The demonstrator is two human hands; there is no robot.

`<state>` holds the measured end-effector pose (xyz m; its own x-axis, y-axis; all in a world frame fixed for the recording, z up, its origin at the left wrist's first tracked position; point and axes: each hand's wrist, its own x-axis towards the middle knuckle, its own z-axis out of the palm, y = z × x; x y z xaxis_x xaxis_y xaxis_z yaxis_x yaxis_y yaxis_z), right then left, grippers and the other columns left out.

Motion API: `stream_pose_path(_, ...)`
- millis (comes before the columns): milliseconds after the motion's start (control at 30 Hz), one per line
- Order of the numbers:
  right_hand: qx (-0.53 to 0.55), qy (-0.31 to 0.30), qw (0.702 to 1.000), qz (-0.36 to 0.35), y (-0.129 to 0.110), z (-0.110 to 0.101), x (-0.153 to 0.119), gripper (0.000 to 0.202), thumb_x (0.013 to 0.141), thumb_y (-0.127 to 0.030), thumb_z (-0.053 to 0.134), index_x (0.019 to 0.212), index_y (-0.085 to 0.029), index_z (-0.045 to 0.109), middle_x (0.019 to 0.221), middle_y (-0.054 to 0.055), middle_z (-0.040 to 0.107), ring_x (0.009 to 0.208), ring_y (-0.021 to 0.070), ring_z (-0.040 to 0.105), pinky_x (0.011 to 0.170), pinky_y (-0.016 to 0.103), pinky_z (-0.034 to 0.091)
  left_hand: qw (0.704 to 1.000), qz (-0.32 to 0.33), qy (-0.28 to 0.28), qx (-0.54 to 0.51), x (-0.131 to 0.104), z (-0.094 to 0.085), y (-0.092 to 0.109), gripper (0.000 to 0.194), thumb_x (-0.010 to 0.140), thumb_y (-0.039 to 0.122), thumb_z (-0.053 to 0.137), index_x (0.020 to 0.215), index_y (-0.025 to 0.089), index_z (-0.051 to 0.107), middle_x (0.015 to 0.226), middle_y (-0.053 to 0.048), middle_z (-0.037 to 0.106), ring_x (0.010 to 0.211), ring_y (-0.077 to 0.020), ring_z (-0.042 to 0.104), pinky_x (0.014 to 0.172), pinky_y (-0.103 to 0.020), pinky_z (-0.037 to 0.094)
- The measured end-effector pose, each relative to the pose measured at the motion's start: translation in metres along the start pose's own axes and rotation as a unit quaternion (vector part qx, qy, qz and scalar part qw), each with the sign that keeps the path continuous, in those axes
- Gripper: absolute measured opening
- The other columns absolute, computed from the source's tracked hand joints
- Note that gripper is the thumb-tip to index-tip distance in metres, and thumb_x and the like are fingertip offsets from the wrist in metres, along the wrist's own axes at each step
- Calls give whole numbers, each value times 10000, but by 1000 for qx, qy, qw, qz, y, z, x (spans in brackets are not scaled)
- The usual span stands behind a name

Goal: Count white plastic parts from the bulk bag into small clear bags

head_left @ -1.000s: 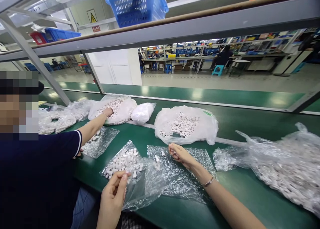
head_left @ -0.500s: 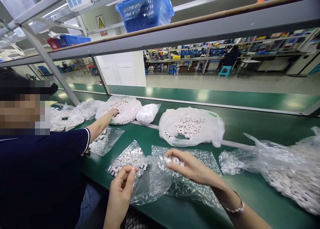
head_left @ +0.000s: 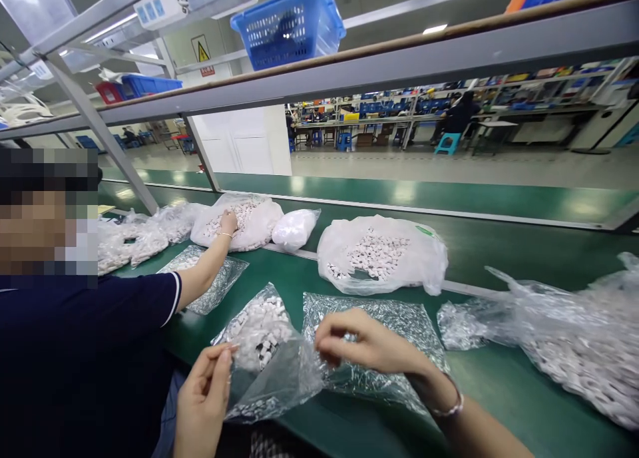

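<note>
My left hand (head_left: 207, 385) pinches the edge of a clear plastic bag (head_left: 294, 371) at the lower centre. The bag's film lies partly over a pile of small white parts (head_left: 262, 318) on the green table. My right hand (head_left: 359, 341) is at the bag's right side, its fingers curled and blurred; whether something is between them cannot be made out. Beneath the right hand lies a flat sheet of clear bags (head_left: 399, 318). Behind it sits a large open bag (head_left: 429, 258) holding many small white parts.
At the left a person (head_left: 100, 338) reaches into another bag of parts (head_left: 267, 225). A small white bag (head_left: 295, 228) lies between the large bags. A full bag (head_left: 589, 358) is at the right. A shelf (head_left: 399, 58) spans overhead.
My left hand has moved left, drawing the bag film over the pile. The white pieces seen in my right hand no longer show, and it has shifted slightly left. The person's arm has moved.
</note>
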<state>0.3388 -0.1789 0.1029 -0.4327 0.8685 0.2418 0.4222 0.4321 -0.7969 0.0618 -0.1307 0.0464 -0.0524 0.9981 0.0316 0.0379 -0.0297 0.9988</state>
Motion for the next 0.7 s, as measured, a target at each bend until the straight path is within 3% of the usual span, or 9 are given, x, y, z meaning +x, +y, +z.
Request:
stream_pose_path(100, -81, 90, 986, 113, 43, -11, -13, 185, 1010, -284, 463, 1071, -207, 619, 968, 39, 664, 795, 165, 627, 680, 279, 494, 997, -50, 21, -51, 5, -14, -10, 539, 651, 608, 784, 938, 169, 661, 538, 67, 385, 468, -51, 310, 400, -111, 291)
stream_pose_path(200, -186, 53, 970, 150, 92, 3, -8, 256, 935, -241, 548, 1180, -213, 616, 1057, 72, 626, 823, 202, 608, 740, 339, 480, 996, -68, 28, -59, 3, -18, -13, 558, 639, 618, 789, 943, 168, 663, 519, 74, 359, 460, -50, 304, 388, -106, 271)
stream_pose_path(267, -163, 33, 973, 160, 113, 12, -4, 252, 893, -251, 595, 1138, -209, 639, 1043, 72, 605, 811, 207, 589, 754, 352, 468, 995, -77, 21, -55, -1, -16, -12, 563, 638, 625, 784, 938, 165, 663, 515, 76, 351, 450, -47, 294, 381, -108, 262)
stream_pose_path(367, -69, 60, 979, 182, 124, 14, -5, 123, 890, -298, 602, 915, -187, 648, 934, 51, 599, 787, 196, 562, 745, 336, 460, 996, -72, 9, -51, -3, -11, -11, 547, 653, 620, 775, 932, 164, 660, 513, 82, 327, 442, -45, 280, 380, -110, 252)
stream_pose_path(500, 59, 85, 971, 215, 124, 8, -18, 245, 975, -403, 471, 900, -189, 565, 777, 2, 564, 668, 152, 540, 608, 272, 464, 997, -58, -10, -48, -1, -7, -12, 520, 689, 612, 754, 931, 164, 649, 531, 82, 315, 452, -46, 275, 387, -105, 243)
stream_pose_path(600, 303, 134, 911, 244, 121, 9, -26, 271, 886, -432, 635, 834, -184, 540, 698, -28, 509, 601, 116, 477, 549, 229, 422, 997, -51, -28, -46, 0, -4, -14, 507, 712, 593, 748, 971, 173, 632, 544, 82, 317, 461, -48, 276, 396, -105, 248)
stream_pose_path(700, 442, 175, 845, 243, 116, 13, -30, 269, 831, -419, 693, 856, -191, 551, 651, -57, 432, 551, 87, 392, 511, 196, 358, 997, -48, -41, -44, 1, -4, -16, 511, 736, 595, 727, 1004, 172, 621, 528, 86, 315, 449, -48, 261, 389, -108, 231)
